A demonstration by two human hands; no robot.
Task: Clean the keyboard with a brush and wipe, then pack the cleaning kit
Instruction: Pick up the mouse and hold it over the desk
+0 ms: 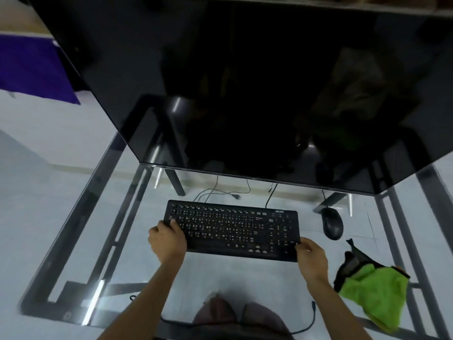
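A black keyboard (232,229) with pale key legends lies on the glass desk (73,217), in front of the monitor. My left hand (166,239) grips its left end, thumb over the top edge. My right hand (310,257) grips its near right corner. To the right lies a bright green cloth (377,298), partly spilling out of a black pouch (353,263) with an orange edge. No brush shows.
A large dark monitor (245,94) fills the upper view. A black mouse (332,223) sits right of the keyboard. Cables (220,190) trail behind the keyboard, and one (311,320) runs along the near edge. The desk's metal frame shows through the glass.
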